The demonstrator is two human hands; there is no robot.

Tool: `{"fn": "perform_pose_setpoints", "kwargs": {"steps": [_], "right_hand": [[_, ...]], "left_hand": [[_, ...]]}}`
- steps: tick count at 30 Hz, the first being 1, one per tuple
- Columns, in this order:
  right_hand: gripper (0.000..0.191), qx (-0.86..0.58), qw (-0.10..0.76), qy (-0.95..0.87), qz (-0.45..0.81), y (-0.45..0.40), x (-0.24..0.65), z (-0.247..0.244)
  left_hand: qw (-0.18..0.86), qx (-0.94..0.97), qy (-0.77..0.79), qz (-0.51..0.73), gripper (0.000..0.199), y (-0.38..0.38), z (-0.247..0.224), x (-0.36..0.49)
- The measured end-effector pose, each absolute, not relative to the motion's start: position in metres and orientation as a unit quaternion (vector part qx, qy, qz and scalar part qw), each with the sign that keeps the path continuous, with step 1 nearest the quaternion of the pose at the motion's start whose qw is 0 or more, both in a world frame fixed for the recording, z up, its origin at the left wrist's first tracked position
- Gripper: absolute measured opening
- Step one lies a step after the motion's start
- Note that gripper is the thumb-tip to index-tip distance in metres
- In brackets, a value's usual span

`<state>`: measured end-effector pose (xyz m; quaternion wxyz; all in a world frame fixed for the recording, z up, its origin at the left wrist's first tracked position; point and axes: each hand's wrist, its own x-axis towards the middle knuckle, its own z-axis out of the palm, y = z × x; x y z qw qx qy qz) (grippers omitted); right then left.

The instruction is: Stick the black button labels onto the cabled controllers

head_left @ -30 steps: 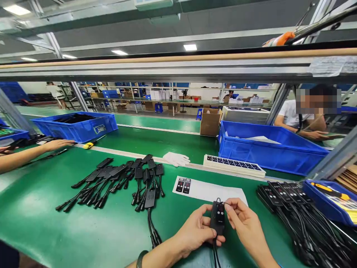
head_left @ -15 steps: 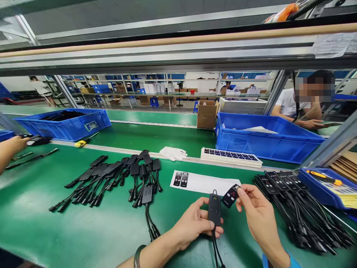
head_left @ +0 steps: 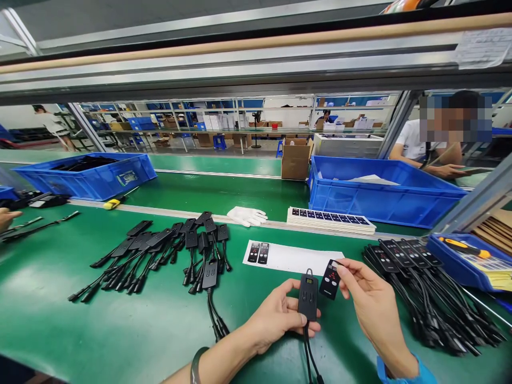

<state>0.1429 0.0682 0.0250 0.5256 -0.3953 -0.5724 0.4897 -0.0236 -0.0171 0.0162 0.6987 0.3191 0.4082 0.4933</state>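
My left hand (head_left: 280, 314) is closed round a small black controller (head_left: 308, 298) with a lit display, a hanging loop on top and two cables running down. Pinched by its right edge, a black label sticker (head_left: 330, 280) with white and red markings is in my right hand (head_left: 368, 304), just right of the controller. Behind them lies a white backing sheet (head_left: 296, 258) with two stickers left at its left end. To the left are several black controllers with cables (head_left: 160, 239), one lying nearer (head_left: 210, 274). At right, several controllers with labelled fronts (head_left: 404, 253) are heaped.
A stack of label sheets (head_left: 332, 221) and a white glove (head_left: 247, 216) lie along the metal strip. Blue bins stand at left (head_left: 88, 178) and right (head_left: 384, 186). A blue tray (head_left: 460, 266) holds a yellow-handled tool. A co-worker's hand (head_left: 7, 218) shows at far left; another person sits behind.
My right hand has turned the sticker more upright, its face toward me, still beside the controller. The co-worker's hand at far left has drawn back. The view has shifted slightly.
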Motion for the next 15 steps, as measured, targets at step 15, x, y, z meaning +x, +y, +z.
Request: {"fn": "perform_pose_setpoints", "kwargs": {"steps": [15], "right_hand": [[0.031,-0.385,0.437,-0.622,0.523,0.051,0.124,0.027]], "left_hand": [[0.714,0.304,0.395,0.492,0.056,-0.018,0.015,-0.021]]}}
